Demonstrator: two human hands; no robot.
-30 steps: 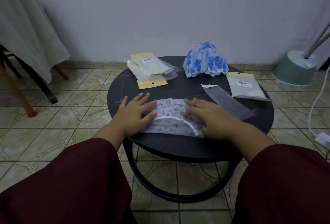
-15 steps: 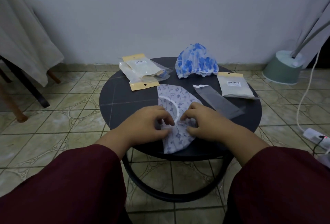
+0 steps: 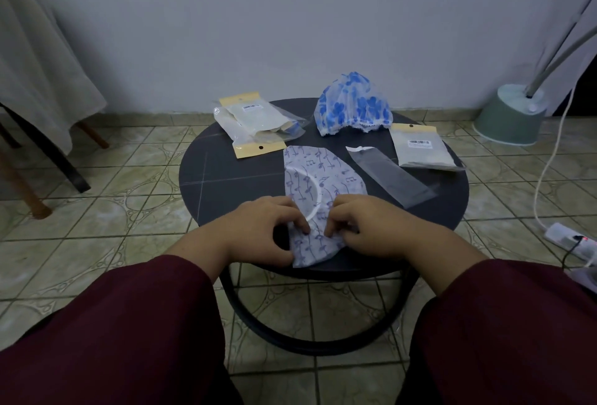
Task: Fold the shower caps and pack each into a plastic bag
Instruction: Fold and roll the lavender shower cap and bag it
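Since a second ago, the white shower cap has been turned from lying crosswise under flat palms to lying lengthwise, pointing away from the person, and both hands have gone from spread flat to curled; over the last half second little has shifted.

Head view, with the round black table as the landmark. The music-note shower cap lies folded flat on the table's near half, its near end reaching the near edge. The left hand has its fingers curled down onto the cap's left edge at the near end, thumb tucked at the fabric, pinching it. The right hand mirrors it on the cap's right edge, fingers bent and gripping the fabric. The two sets of fingertips almost meet over the cap's white elastic band.

At the table's far edge a blue-flowered shower cap stands puffed up, unfolded. On the table's far left lie stacked packed bags with yellow header cards, partly overhanging the rim. On the table's right side an empty clear plastic bag lies flat and slanted, just beside the music-note cap, apart from it. Farther right, near the rim, lies another packed bag with a yellow header and barcode label.

Dark red sleeves fill the bottom of the view. Beyond the table to the right a green lamp base stands on the tiled floor, with a white power strip nearer the person.
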